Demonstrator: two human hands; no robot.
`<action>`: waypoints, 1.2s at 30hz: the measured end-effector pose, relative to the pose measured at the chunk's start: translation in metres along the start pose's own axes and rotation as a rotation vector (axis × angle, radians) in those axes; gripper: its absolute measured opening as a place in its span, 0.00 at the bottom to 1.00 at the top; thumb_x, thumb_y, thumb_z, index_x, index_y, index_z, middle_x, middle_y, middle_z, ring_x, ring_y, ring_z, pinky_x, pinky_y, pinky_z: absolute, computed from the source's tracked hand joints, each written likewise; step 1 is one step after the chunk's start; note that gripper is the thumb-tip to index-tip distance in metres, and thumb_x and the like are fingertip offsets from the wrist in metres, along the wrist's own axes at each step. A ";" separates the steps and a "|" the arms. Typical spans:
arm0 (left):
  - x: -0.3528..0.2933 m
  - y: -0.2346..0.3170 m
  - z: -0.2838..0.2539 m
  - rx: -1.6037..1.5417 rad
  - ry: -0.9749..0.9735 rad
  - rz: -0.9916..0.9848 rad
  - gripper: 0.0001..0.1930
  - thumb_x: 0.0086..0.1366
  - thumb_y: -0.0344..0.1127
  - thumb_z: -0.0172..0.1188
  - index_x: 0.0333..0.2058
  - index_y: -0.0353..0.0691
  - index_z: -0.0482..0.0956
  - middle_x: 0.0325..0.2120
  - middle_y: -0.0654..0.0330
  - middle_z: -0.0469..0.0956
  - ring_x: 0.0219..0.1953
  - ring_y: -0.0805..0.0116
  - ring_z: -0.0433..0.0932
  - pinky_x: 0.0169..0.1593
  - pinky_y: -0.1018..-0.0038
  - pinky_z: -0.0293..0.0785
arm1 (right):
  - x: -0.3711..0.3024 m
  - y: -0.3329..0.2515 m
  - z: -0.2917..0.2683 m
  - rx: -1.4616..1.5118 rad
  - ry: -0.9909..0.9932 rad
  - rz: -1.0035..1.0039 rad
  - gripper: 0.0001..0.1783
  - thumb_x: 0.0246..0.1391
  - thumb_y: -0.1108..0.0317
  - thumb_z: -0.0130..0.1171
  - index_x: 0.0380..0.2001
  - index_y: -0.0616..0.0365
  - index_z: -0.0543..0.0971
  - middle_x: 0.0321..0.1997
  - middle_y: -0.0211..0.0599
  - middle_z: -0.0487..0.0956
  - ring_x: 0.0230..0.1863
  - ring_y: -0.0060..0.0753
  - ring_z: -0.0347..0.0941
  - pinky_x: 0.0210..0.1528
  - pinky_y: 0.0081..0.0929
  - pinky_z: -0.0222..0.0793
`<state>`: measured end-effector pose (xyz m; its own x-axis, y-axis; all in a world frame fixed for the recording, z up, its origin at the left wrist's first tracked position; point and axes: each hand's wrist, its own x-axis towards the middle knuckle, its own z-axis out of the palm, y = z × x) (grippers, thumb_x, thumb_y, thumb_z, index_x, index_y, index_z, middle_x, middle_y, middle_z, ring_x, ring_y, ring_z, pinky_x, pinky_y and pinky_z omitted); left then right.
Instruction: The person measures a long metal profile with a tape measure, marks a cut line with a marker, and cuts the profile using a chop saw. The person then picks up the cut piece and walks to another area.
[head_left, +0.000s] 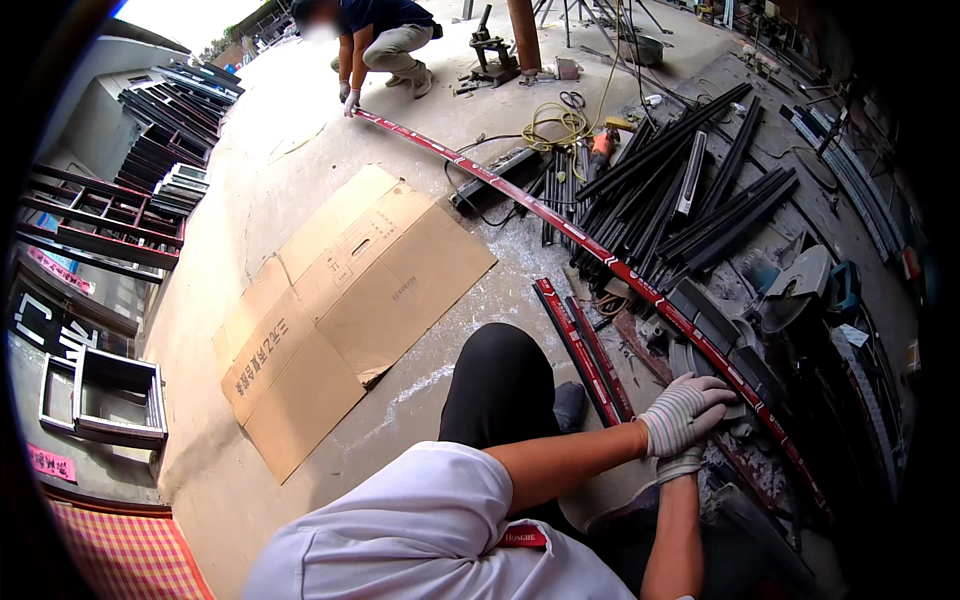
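Observation:
A long metal bar with a red printed film [530,203] runs diagonally from the far floor to my lower right. My left hand [690,412], in a white striped knit glove, is beside its near part with the fingers stretched out; I cannot tell whether they touch it. Just below the left wrist is my right hand [680,464], also gloved, its fingers hidden behind the left hand. At the bar's far end, a crouching person's gloved hand [350,100] grips it. Two shorter red-filmed bars [578,352] lie on the floor beside my knee.
A flattened cardboard box [350,290] covers floor at left. Black metal profiles [640,190] are heaped beyond the long bar, with an orange power tool [603,146] and yellow cable [560,122] nearby. Window frames [105,395] and stacked profiles [175,110] line the left wall.

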<state>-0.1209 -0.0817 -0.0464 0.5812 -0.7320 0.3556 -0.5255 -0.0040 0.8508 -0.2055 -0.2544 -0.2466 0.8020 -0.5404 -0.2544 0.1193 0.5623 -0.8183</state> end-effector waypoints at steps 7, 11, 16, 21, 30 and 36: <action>-0.078 -0.156 0.023 -1.177 0.221 -0.636 0.25 0.77 0.57 0.48 0.55 0.41 0.77 0.48 0.58 0.81 0.49 0.66 0.78 0.58 0.69 0.73 | -0.100 -0.058 0.205 -0.566 -0.254 -0.144 0.30 0.69 0.38 0.51 0.48 0.57 0.80 0.44 0.35 0.80 0.45 0.33 0.76 0.51 0.32 0.73; -0.054 -0.085 0.045 -1.851 0.089 -0.656 0.28 0.76 0.64 0.46 0.50 0.44 0.77 0.43 0.58 0.81 0.45 0.65 0.78 0.55 0.68 0.75 | -0.093 -0.061 0.166 -1.024 -0.077 -0.498 0.26 0.66 0.45 0.56 0.49 0.59 0.79 0.49 0.47 0.79 0.53 0.47 0.74 0.58 0.42 0.68; -0.052 -0.041 -0.002 -1.942 0.188 -1.044 0.30 0.77 0.64 0.43 0.53 0.42 0.77 0.49 0.54 0.80 0.50 0.61 0.77 0.61 0.65 0.73 | -0.106 -0.068 0.185 -1.415 -0.135 -0.933 0.26 0.67 0.47 0.54 0.51 0.60 0.79 0.56 0.49 0.77 0.57 0.56 0.73 0.64 0.49 0.65; -0.057 -0.052 0.006 -0.807 0.289 -0.600 0.23 0.76 0.48 0.54 0.58 0.34 0.73 0.53 0.50 0.77 0.55 0.59 0.75 0.64 0.66 0.68 | -0.079 -0.037 0.160 -0.663 -0.060 -0.352 0.26 0.72 0.49 0.48 0.51 0.62 0.80 0.53 0.43 0.80 0.55 0.41 0.76 0.61 0.40 0.70; -0.038 -0.032 -0.001 -0.503 0.565 -0.592 0.19 0.66 0.44 0.68 0.42 0.33 0.75 0.31 0.58 0.82 0.33 0.74 0.78 0.40 0.73 0.77 | -0.102 -0.064 0.182 -0.282 0.066 0.032 0.31 0.71 0.48 0.55 0.65 0.59 0.70 0.64 0.37 0.74 0.62 0.31 0.70 0.64 0.31 0.68; -0.034 -0.061 -0.014 -0.711 0.755 -0.807 0.24 0.78 0.51 0.48 0.36 0.34 0.78 0.23 0.60 0.79 0.24 0.71 0.75 0.30 0.72 0.74 | -0.129 -0.102 0.202 -0.874 -0.026 -0.855 0.31 0.68 0.67 0.54 0.70 0.65 0.63 0.66 0.51 0.70 0.67 0.48 0.69 0.70 0.40 0.65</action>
<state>-0.1000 -0.0470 -0.1055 0.8998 -0.1330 -0.4155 0.4362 0.2686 0.8588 -0.2030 -0.1158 -0.0264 0.6705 -0.5113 0.5376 0.1883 -0.5836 -0.7899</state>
